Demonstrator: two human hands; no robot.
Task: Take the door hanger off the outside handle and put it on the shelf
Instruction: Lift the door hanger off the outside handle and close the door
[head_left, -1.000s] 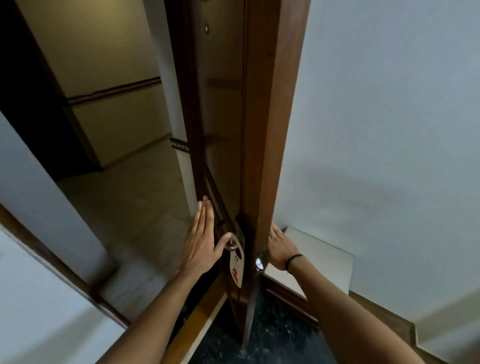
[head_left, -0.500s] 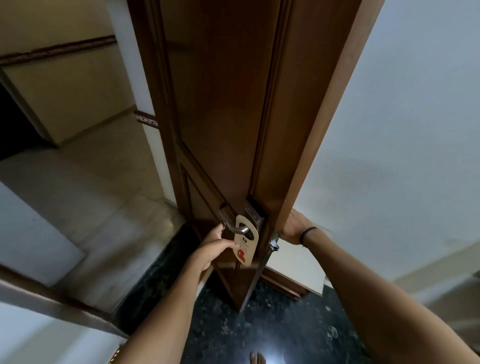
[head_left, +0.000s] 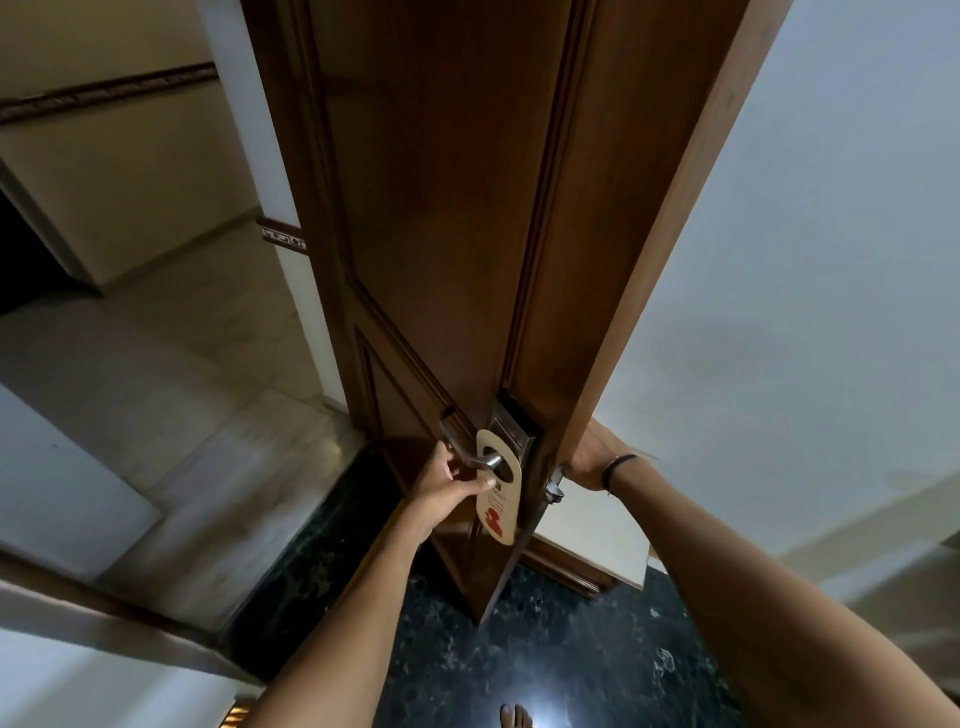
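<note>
A cream door hanger (head_left: 500, 506) with a red figure hangs on the metal outside handle (head_left: 480, 458) of the brown wooden door (head_left: 457, 208). My left hand (head_left: 448, 486) is at the hanger's left edge, thumb and fingers pinching it just under the handle. My right hand (head_left: 592, 460) reaches behind the door's edge and grips the inside handle (head_left: 555, 486), mostly hidden by the door. A low white shelf top (head_left: 587, 540) shows behind the door at the right.
The door stands open edge-on toward me. The corridor's pale tiled floor (head_left: 171, 374) lies to the left, dark speckled floor (head_left: 545, 649) below. A white wall (head_left: 805, 260) fills the right. My bare toes (head_left: 515, 717) show at the bottom.
The door has swung so its outer face shows. My left hand went from flat on the door down to the hanger's edge. The right hand stays behind the door.
</note>
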